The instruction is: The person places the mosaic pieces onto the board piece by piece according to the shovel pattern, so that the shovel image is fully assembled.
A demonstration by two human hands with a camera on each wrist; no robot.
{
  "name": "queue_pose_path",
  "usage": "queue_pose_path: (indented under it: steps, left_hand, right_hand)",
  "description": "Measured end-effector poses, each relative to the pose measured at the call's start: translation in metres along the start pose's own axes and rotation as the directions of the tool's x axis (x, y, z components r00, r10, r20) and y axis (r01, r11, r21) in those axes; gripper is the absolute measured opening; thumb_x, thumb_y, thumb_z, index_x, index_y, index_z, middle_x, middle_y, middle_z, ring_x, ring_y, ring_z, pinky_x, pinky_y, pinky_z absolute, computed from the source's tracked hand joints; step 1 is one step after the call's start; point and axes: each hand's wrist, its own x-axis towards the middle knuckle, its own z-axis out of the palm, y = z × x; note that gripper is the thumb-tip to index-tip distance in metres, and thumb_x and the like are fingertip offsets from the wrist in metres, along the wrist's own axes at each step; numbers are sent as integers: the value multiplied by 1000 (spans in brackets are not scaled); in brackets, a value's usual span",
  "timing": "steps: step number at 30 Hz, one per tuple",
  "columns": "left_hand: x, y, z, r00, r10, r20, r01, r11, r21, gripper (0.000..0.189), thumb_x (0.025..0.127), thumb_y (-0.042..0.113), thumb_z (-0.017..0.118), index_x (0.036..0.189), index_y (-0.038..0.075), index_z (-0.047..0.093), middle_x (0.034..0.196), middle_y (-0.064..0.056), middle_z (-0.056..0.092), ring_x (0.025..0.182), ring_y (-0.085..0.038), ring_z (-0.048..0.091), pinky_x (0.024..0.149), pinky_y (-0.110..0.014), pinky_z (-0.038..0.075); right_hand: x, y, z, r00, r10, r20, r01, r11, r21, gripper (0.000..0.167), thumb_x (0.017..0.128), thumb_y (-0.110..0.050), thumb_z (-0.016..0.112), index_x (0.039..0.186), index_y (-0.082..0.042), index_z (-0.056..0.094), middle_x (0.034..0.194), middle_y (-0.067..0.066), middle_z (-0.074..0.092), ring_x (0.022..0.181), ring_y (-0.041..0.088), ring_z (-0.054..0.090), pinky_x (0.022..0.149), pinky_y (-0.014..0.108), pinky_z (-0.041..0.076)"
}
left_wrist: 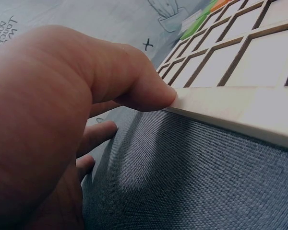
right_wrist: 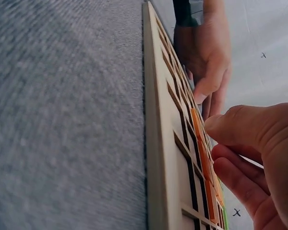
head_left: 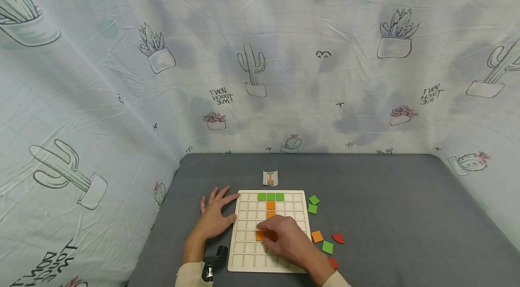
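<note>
A pale wooden grid board lies on the grey table. Three green tiles fill cells in its top row, and orange tiles run down the middle column below them. My left hand steadies the board's left edge, fingers spread; in the left wrist view the thumb presses the rim. Over the lower middle cells, my right hand has bent fingers close to an orange tile lying in the grid. In the right wrist view no tile shows between its thumb and fingers. The hand partly hides the orange tiles.
Loose green tiles, an orange tile and red quarter-round pieces lie right of the board. A small pattern card lies behind it. A cactus-print cloth hangs behind the table.
</note>
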Motion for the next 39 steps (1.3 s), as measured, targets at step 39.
queue_pose_path:
  steps: [39]
  left_hand:
    - [1,1,2,1000,-12,-17,12,1000,2,62,89,9,74,151,16,69,175,-18,40,168,-51,13,128,-77,-10]
  right_hand:
    - [-64,45,-52,968,187,-170,-165,977,135,29,89,-9,89,117,-15,84,115,-5,82,96,11,78,84,30,66]
